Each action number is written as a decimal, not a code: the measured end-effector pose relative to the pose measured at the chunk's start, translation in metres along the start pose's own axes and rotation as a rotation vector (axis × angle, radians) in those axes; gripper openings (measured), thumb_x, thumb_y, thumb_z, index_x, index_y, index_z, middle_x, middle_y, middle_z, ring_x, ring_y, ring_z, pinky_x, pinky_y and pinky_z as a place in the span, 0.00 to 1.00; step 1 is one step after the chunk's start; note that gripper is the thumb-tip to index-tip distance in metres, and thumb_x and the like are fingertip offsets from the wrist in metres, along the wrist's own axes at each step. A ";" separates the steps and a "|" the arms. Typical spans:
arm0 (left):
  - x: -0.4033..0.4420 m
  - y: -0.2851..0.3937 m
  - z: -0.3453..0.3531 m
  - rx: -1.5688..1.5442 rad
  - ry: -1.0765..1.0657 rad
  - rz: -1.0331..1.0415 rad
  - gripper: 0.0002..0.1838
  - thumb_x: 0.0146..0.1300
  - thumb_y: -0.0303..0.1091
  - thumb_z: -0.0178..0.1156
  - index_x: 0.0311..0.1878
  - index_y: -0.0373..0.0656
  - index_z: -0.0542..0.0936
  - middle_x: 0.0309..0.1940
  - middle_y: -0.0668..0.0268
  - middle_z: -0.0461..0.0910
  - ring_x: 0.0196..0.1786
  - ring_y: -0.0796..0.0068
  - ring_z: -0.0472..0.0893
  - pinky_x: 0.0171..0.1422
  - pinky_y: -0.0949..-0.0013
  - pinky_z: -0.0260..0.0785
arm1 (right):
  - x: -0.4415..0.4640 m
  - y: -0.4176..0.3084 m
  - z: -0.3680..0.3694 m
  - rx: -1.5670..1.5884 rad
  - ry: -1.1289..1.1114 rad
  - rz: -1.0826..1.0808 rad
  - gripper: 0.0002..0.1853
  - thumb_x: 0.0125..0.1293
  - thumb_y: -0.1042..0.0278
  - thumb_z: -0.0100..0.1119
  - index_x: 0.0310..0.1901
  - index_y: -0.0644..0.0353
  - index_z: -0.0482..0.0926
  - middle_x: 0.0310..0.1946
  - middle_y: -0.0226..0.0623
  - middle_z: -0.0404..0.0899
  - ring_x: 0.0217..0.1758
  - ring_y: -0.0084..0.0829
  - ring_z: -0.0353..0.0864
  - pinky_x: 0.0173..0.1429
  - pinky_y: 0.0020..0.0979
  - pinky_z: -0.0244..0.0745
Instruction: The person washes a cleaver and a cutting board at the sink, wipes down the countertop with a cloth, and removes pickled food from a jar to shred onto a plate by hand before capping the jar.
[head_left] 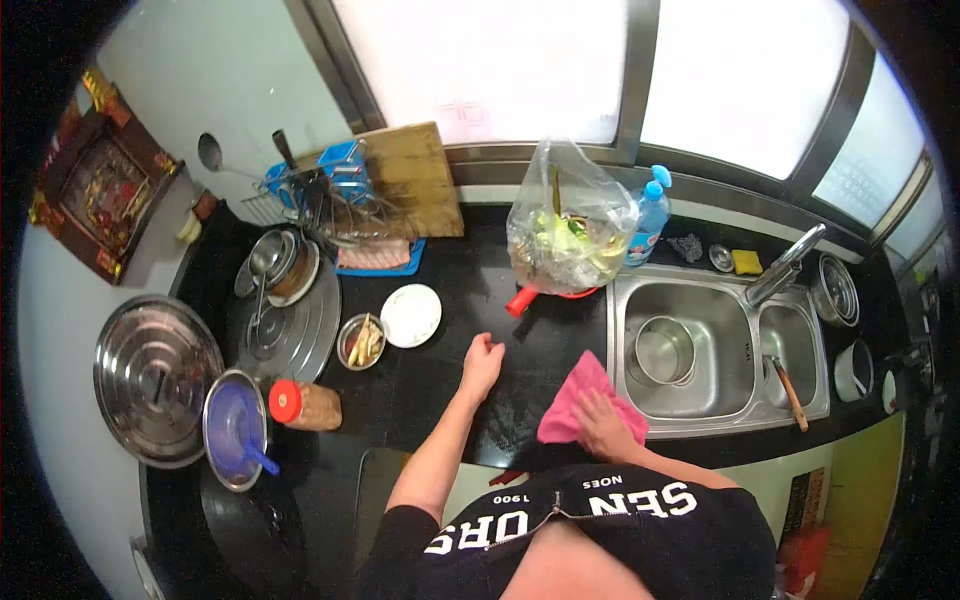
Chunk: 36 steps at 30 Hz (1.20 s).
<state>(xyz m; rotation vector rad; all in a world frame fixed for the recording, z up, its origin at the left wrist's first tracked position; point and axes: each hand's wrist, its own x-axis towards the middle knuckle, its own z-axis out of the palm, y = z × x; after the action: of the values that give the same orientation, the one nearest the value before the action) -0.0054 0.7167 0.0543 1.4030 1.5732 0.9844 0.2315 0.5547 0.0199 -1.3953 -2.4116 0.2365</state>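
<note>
Cloth (579,384) should be pressed evenly against countertop (518,411) by right hand (608,428), laid flat atop; left hand (483,364): closure can't be told.

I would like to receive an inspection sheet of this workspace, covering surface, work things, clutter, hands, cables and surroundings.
Surface: black counter, shiny, with some pale marks.
Work things: pink cloth, rumpled, beside the sink.
Clutter: white plate, red-lidded jar, filled plastic bag, blue bottle.
Hands: left hand loosely curled, nothing seen in it; right hand spread on the cloth.
Cables: nothing seen.
Surroundings: windows behind the counter; metal pot in the sink.
</note>
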 end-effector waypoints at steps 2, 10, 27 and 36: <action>0.039 0.009 0.021 0.057 -0.029 0.040 0.22 0.54 0.38 0.59 0.46 0.30 0.74 0.37 0.50 0.79 0.41 0.65 0.79 0.47 0.66 0.69 | 0.007 0.001 0.009 -0.016 -0.035 -0.089 0.28 0.56 0.59 0.56 0.58 0.62 0.68 0.63 0.48 0.60 0.68 0.53 0.55 0.69 0.49 0.52; 0.097 0.046 0.051 -0.034 -0.653 -0.425 0.16 0.52 0.36 0.63 0.38 0.32 0.76 0.21 0.58 0.80 0.18 0.70 0.78 0.21 0.70 0.73 | 0.113 -0.037 0.032 0.244 -0.194 -0.658 0.27 0.57 0.60 0.53 0.59 0.59 0.67 0.65 0.44 0.59 0.69 0.40 0.56 0.71 0.45 0.48; 0.066 0.093 0.018 -0.099 -0.546 -0.322 0.06 0.52 0.30 0.57 0.28 0.38 0.71 0.18 0.63 0.71 0.16 0.72 0.70 0.17 0.71 0.61 | 0.294 -0.013 0.153 -0.053 0.254 0.029 0.32 0.62 0.51 0.43 0.65 0.61 0.58 0.67 0.50 0.54 0.71 0.49 0.50 0.71 0.55 0.40; 0.075 0.124 -0.021 -0.495 -0.687 -0.394 0.08 0.49 0.25 0.59 0.32 0.37 0.71 0.13 0.68 0.67 0.09 0.78 0.63 0.16 0.72 0.62 | 0.374 0.047 0.091 -0.028 0.322 0.352 0.35 0.61 0.48 0.44 0.66 0.62 0.57 0.67 0.51 0.55 0.71 0.53 0.49 0.71 0.55 0.39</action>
<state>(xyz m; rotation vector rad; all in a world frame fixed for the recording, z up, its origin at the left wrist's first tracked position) 0.0174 0.8008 0.1719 0.8923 0.9468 0.5136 0.0639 0.9043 -0.0004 -1.7190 -1.9117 0.0559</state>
